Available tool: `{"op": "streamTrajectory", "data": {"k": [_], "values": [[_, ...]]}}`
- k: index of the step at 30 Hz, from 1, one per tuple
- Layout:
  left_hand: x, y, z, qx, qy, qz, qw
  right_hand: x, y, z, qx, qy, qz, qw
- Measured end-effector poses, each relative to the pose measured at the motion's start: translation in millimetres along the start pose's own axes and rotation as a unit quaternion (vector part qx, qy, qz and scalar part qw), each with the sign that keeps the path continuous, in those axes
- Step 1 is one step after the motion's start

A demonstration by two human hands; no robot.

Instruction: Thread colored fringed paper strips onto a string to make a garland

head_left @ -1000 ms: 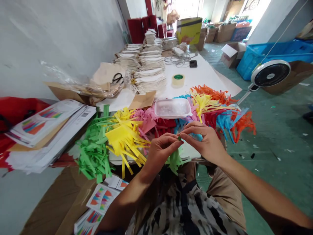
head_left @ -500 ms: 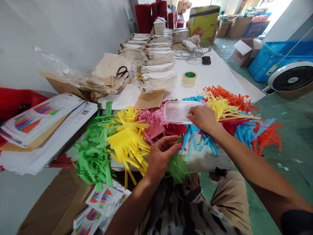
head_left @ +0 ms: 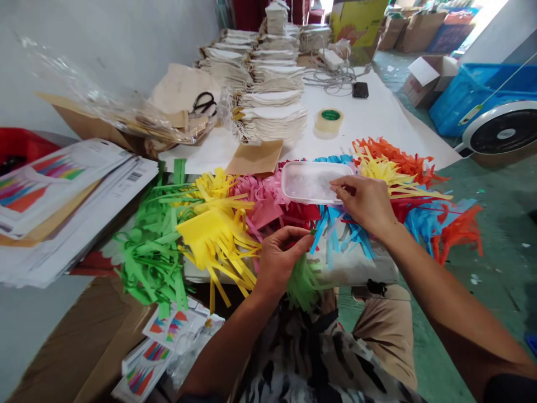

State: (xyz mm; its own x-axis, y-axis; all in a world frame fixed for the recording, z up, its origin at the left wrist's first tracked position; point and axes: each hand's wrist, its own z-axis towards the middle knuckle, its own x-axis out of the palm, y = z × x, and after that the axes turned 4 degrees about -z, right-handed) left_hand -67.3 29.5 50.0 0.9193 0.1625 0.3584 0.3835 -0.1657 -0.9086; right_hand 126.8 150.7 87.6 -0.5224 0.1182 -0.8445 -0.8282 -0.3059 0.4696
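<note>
Left hand (head_left: 280,260): we pinch a green paper strip (head_left: 312,231) narrowly, tighter than before | right hand (head_left: 364,204): we rest wide on the plastic tub (head_left: 312,182), as before

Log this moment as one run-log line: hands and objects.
left hand: pinching small green paper piece | right hand: touching clear plastic tub

**White paper-covered worktable (head_left: 377,126)**
Laden with stacked cream cloth bundles (head_left: 272,73), packing tape (head_left: 329,120), a black phone (head_left: 359,89), fringed coloured paper (head_left: 218,235).
</note>
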Motion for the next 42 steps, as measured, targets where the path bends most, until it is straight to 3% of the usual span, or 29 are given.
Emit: {"op": "streamTrajectory", "data": {"k": [1,4,8,15,25,29,37,42], "values": [[1.1,-1,-2,0.001,-0.001,0.004,1.000,-4,5,-11,0.003,-0.004,0.103,0.995],[6.0,-4,-10,0.006,-0.005,-0.001,1.000,-11,24,-51,0.025,0.025,0.343,0.939],[14.6,-6,-20,0.006,0.002,-0.005,1.000,-5,41,-92,0.068,0.008,0.436,0.897],[26.8,-7,-35,0.024,0.010,0.008,1.000,7,35,-106,0.044,-0.068,0.449,0.890],[36.2,-10,-45,0.031,0.028,0.021,0.999,-4,35,-119,0.025,-0.054,0.438,0.897],[40.4,-11,-49,0.030,0.044,0.022,0.998,-11,37,-124,0.007,-0.058,0.397,0.916],[46.1,-10,-53,0.065,0.054,0.002,0.996,-15,37,-130,0.008,-0.077,0.403,0.912],[48.7,-6,-53,0.128,0.031,0.016,0.991,-15,34,-138,0.004,-0.068,0.420,0.905]]}}
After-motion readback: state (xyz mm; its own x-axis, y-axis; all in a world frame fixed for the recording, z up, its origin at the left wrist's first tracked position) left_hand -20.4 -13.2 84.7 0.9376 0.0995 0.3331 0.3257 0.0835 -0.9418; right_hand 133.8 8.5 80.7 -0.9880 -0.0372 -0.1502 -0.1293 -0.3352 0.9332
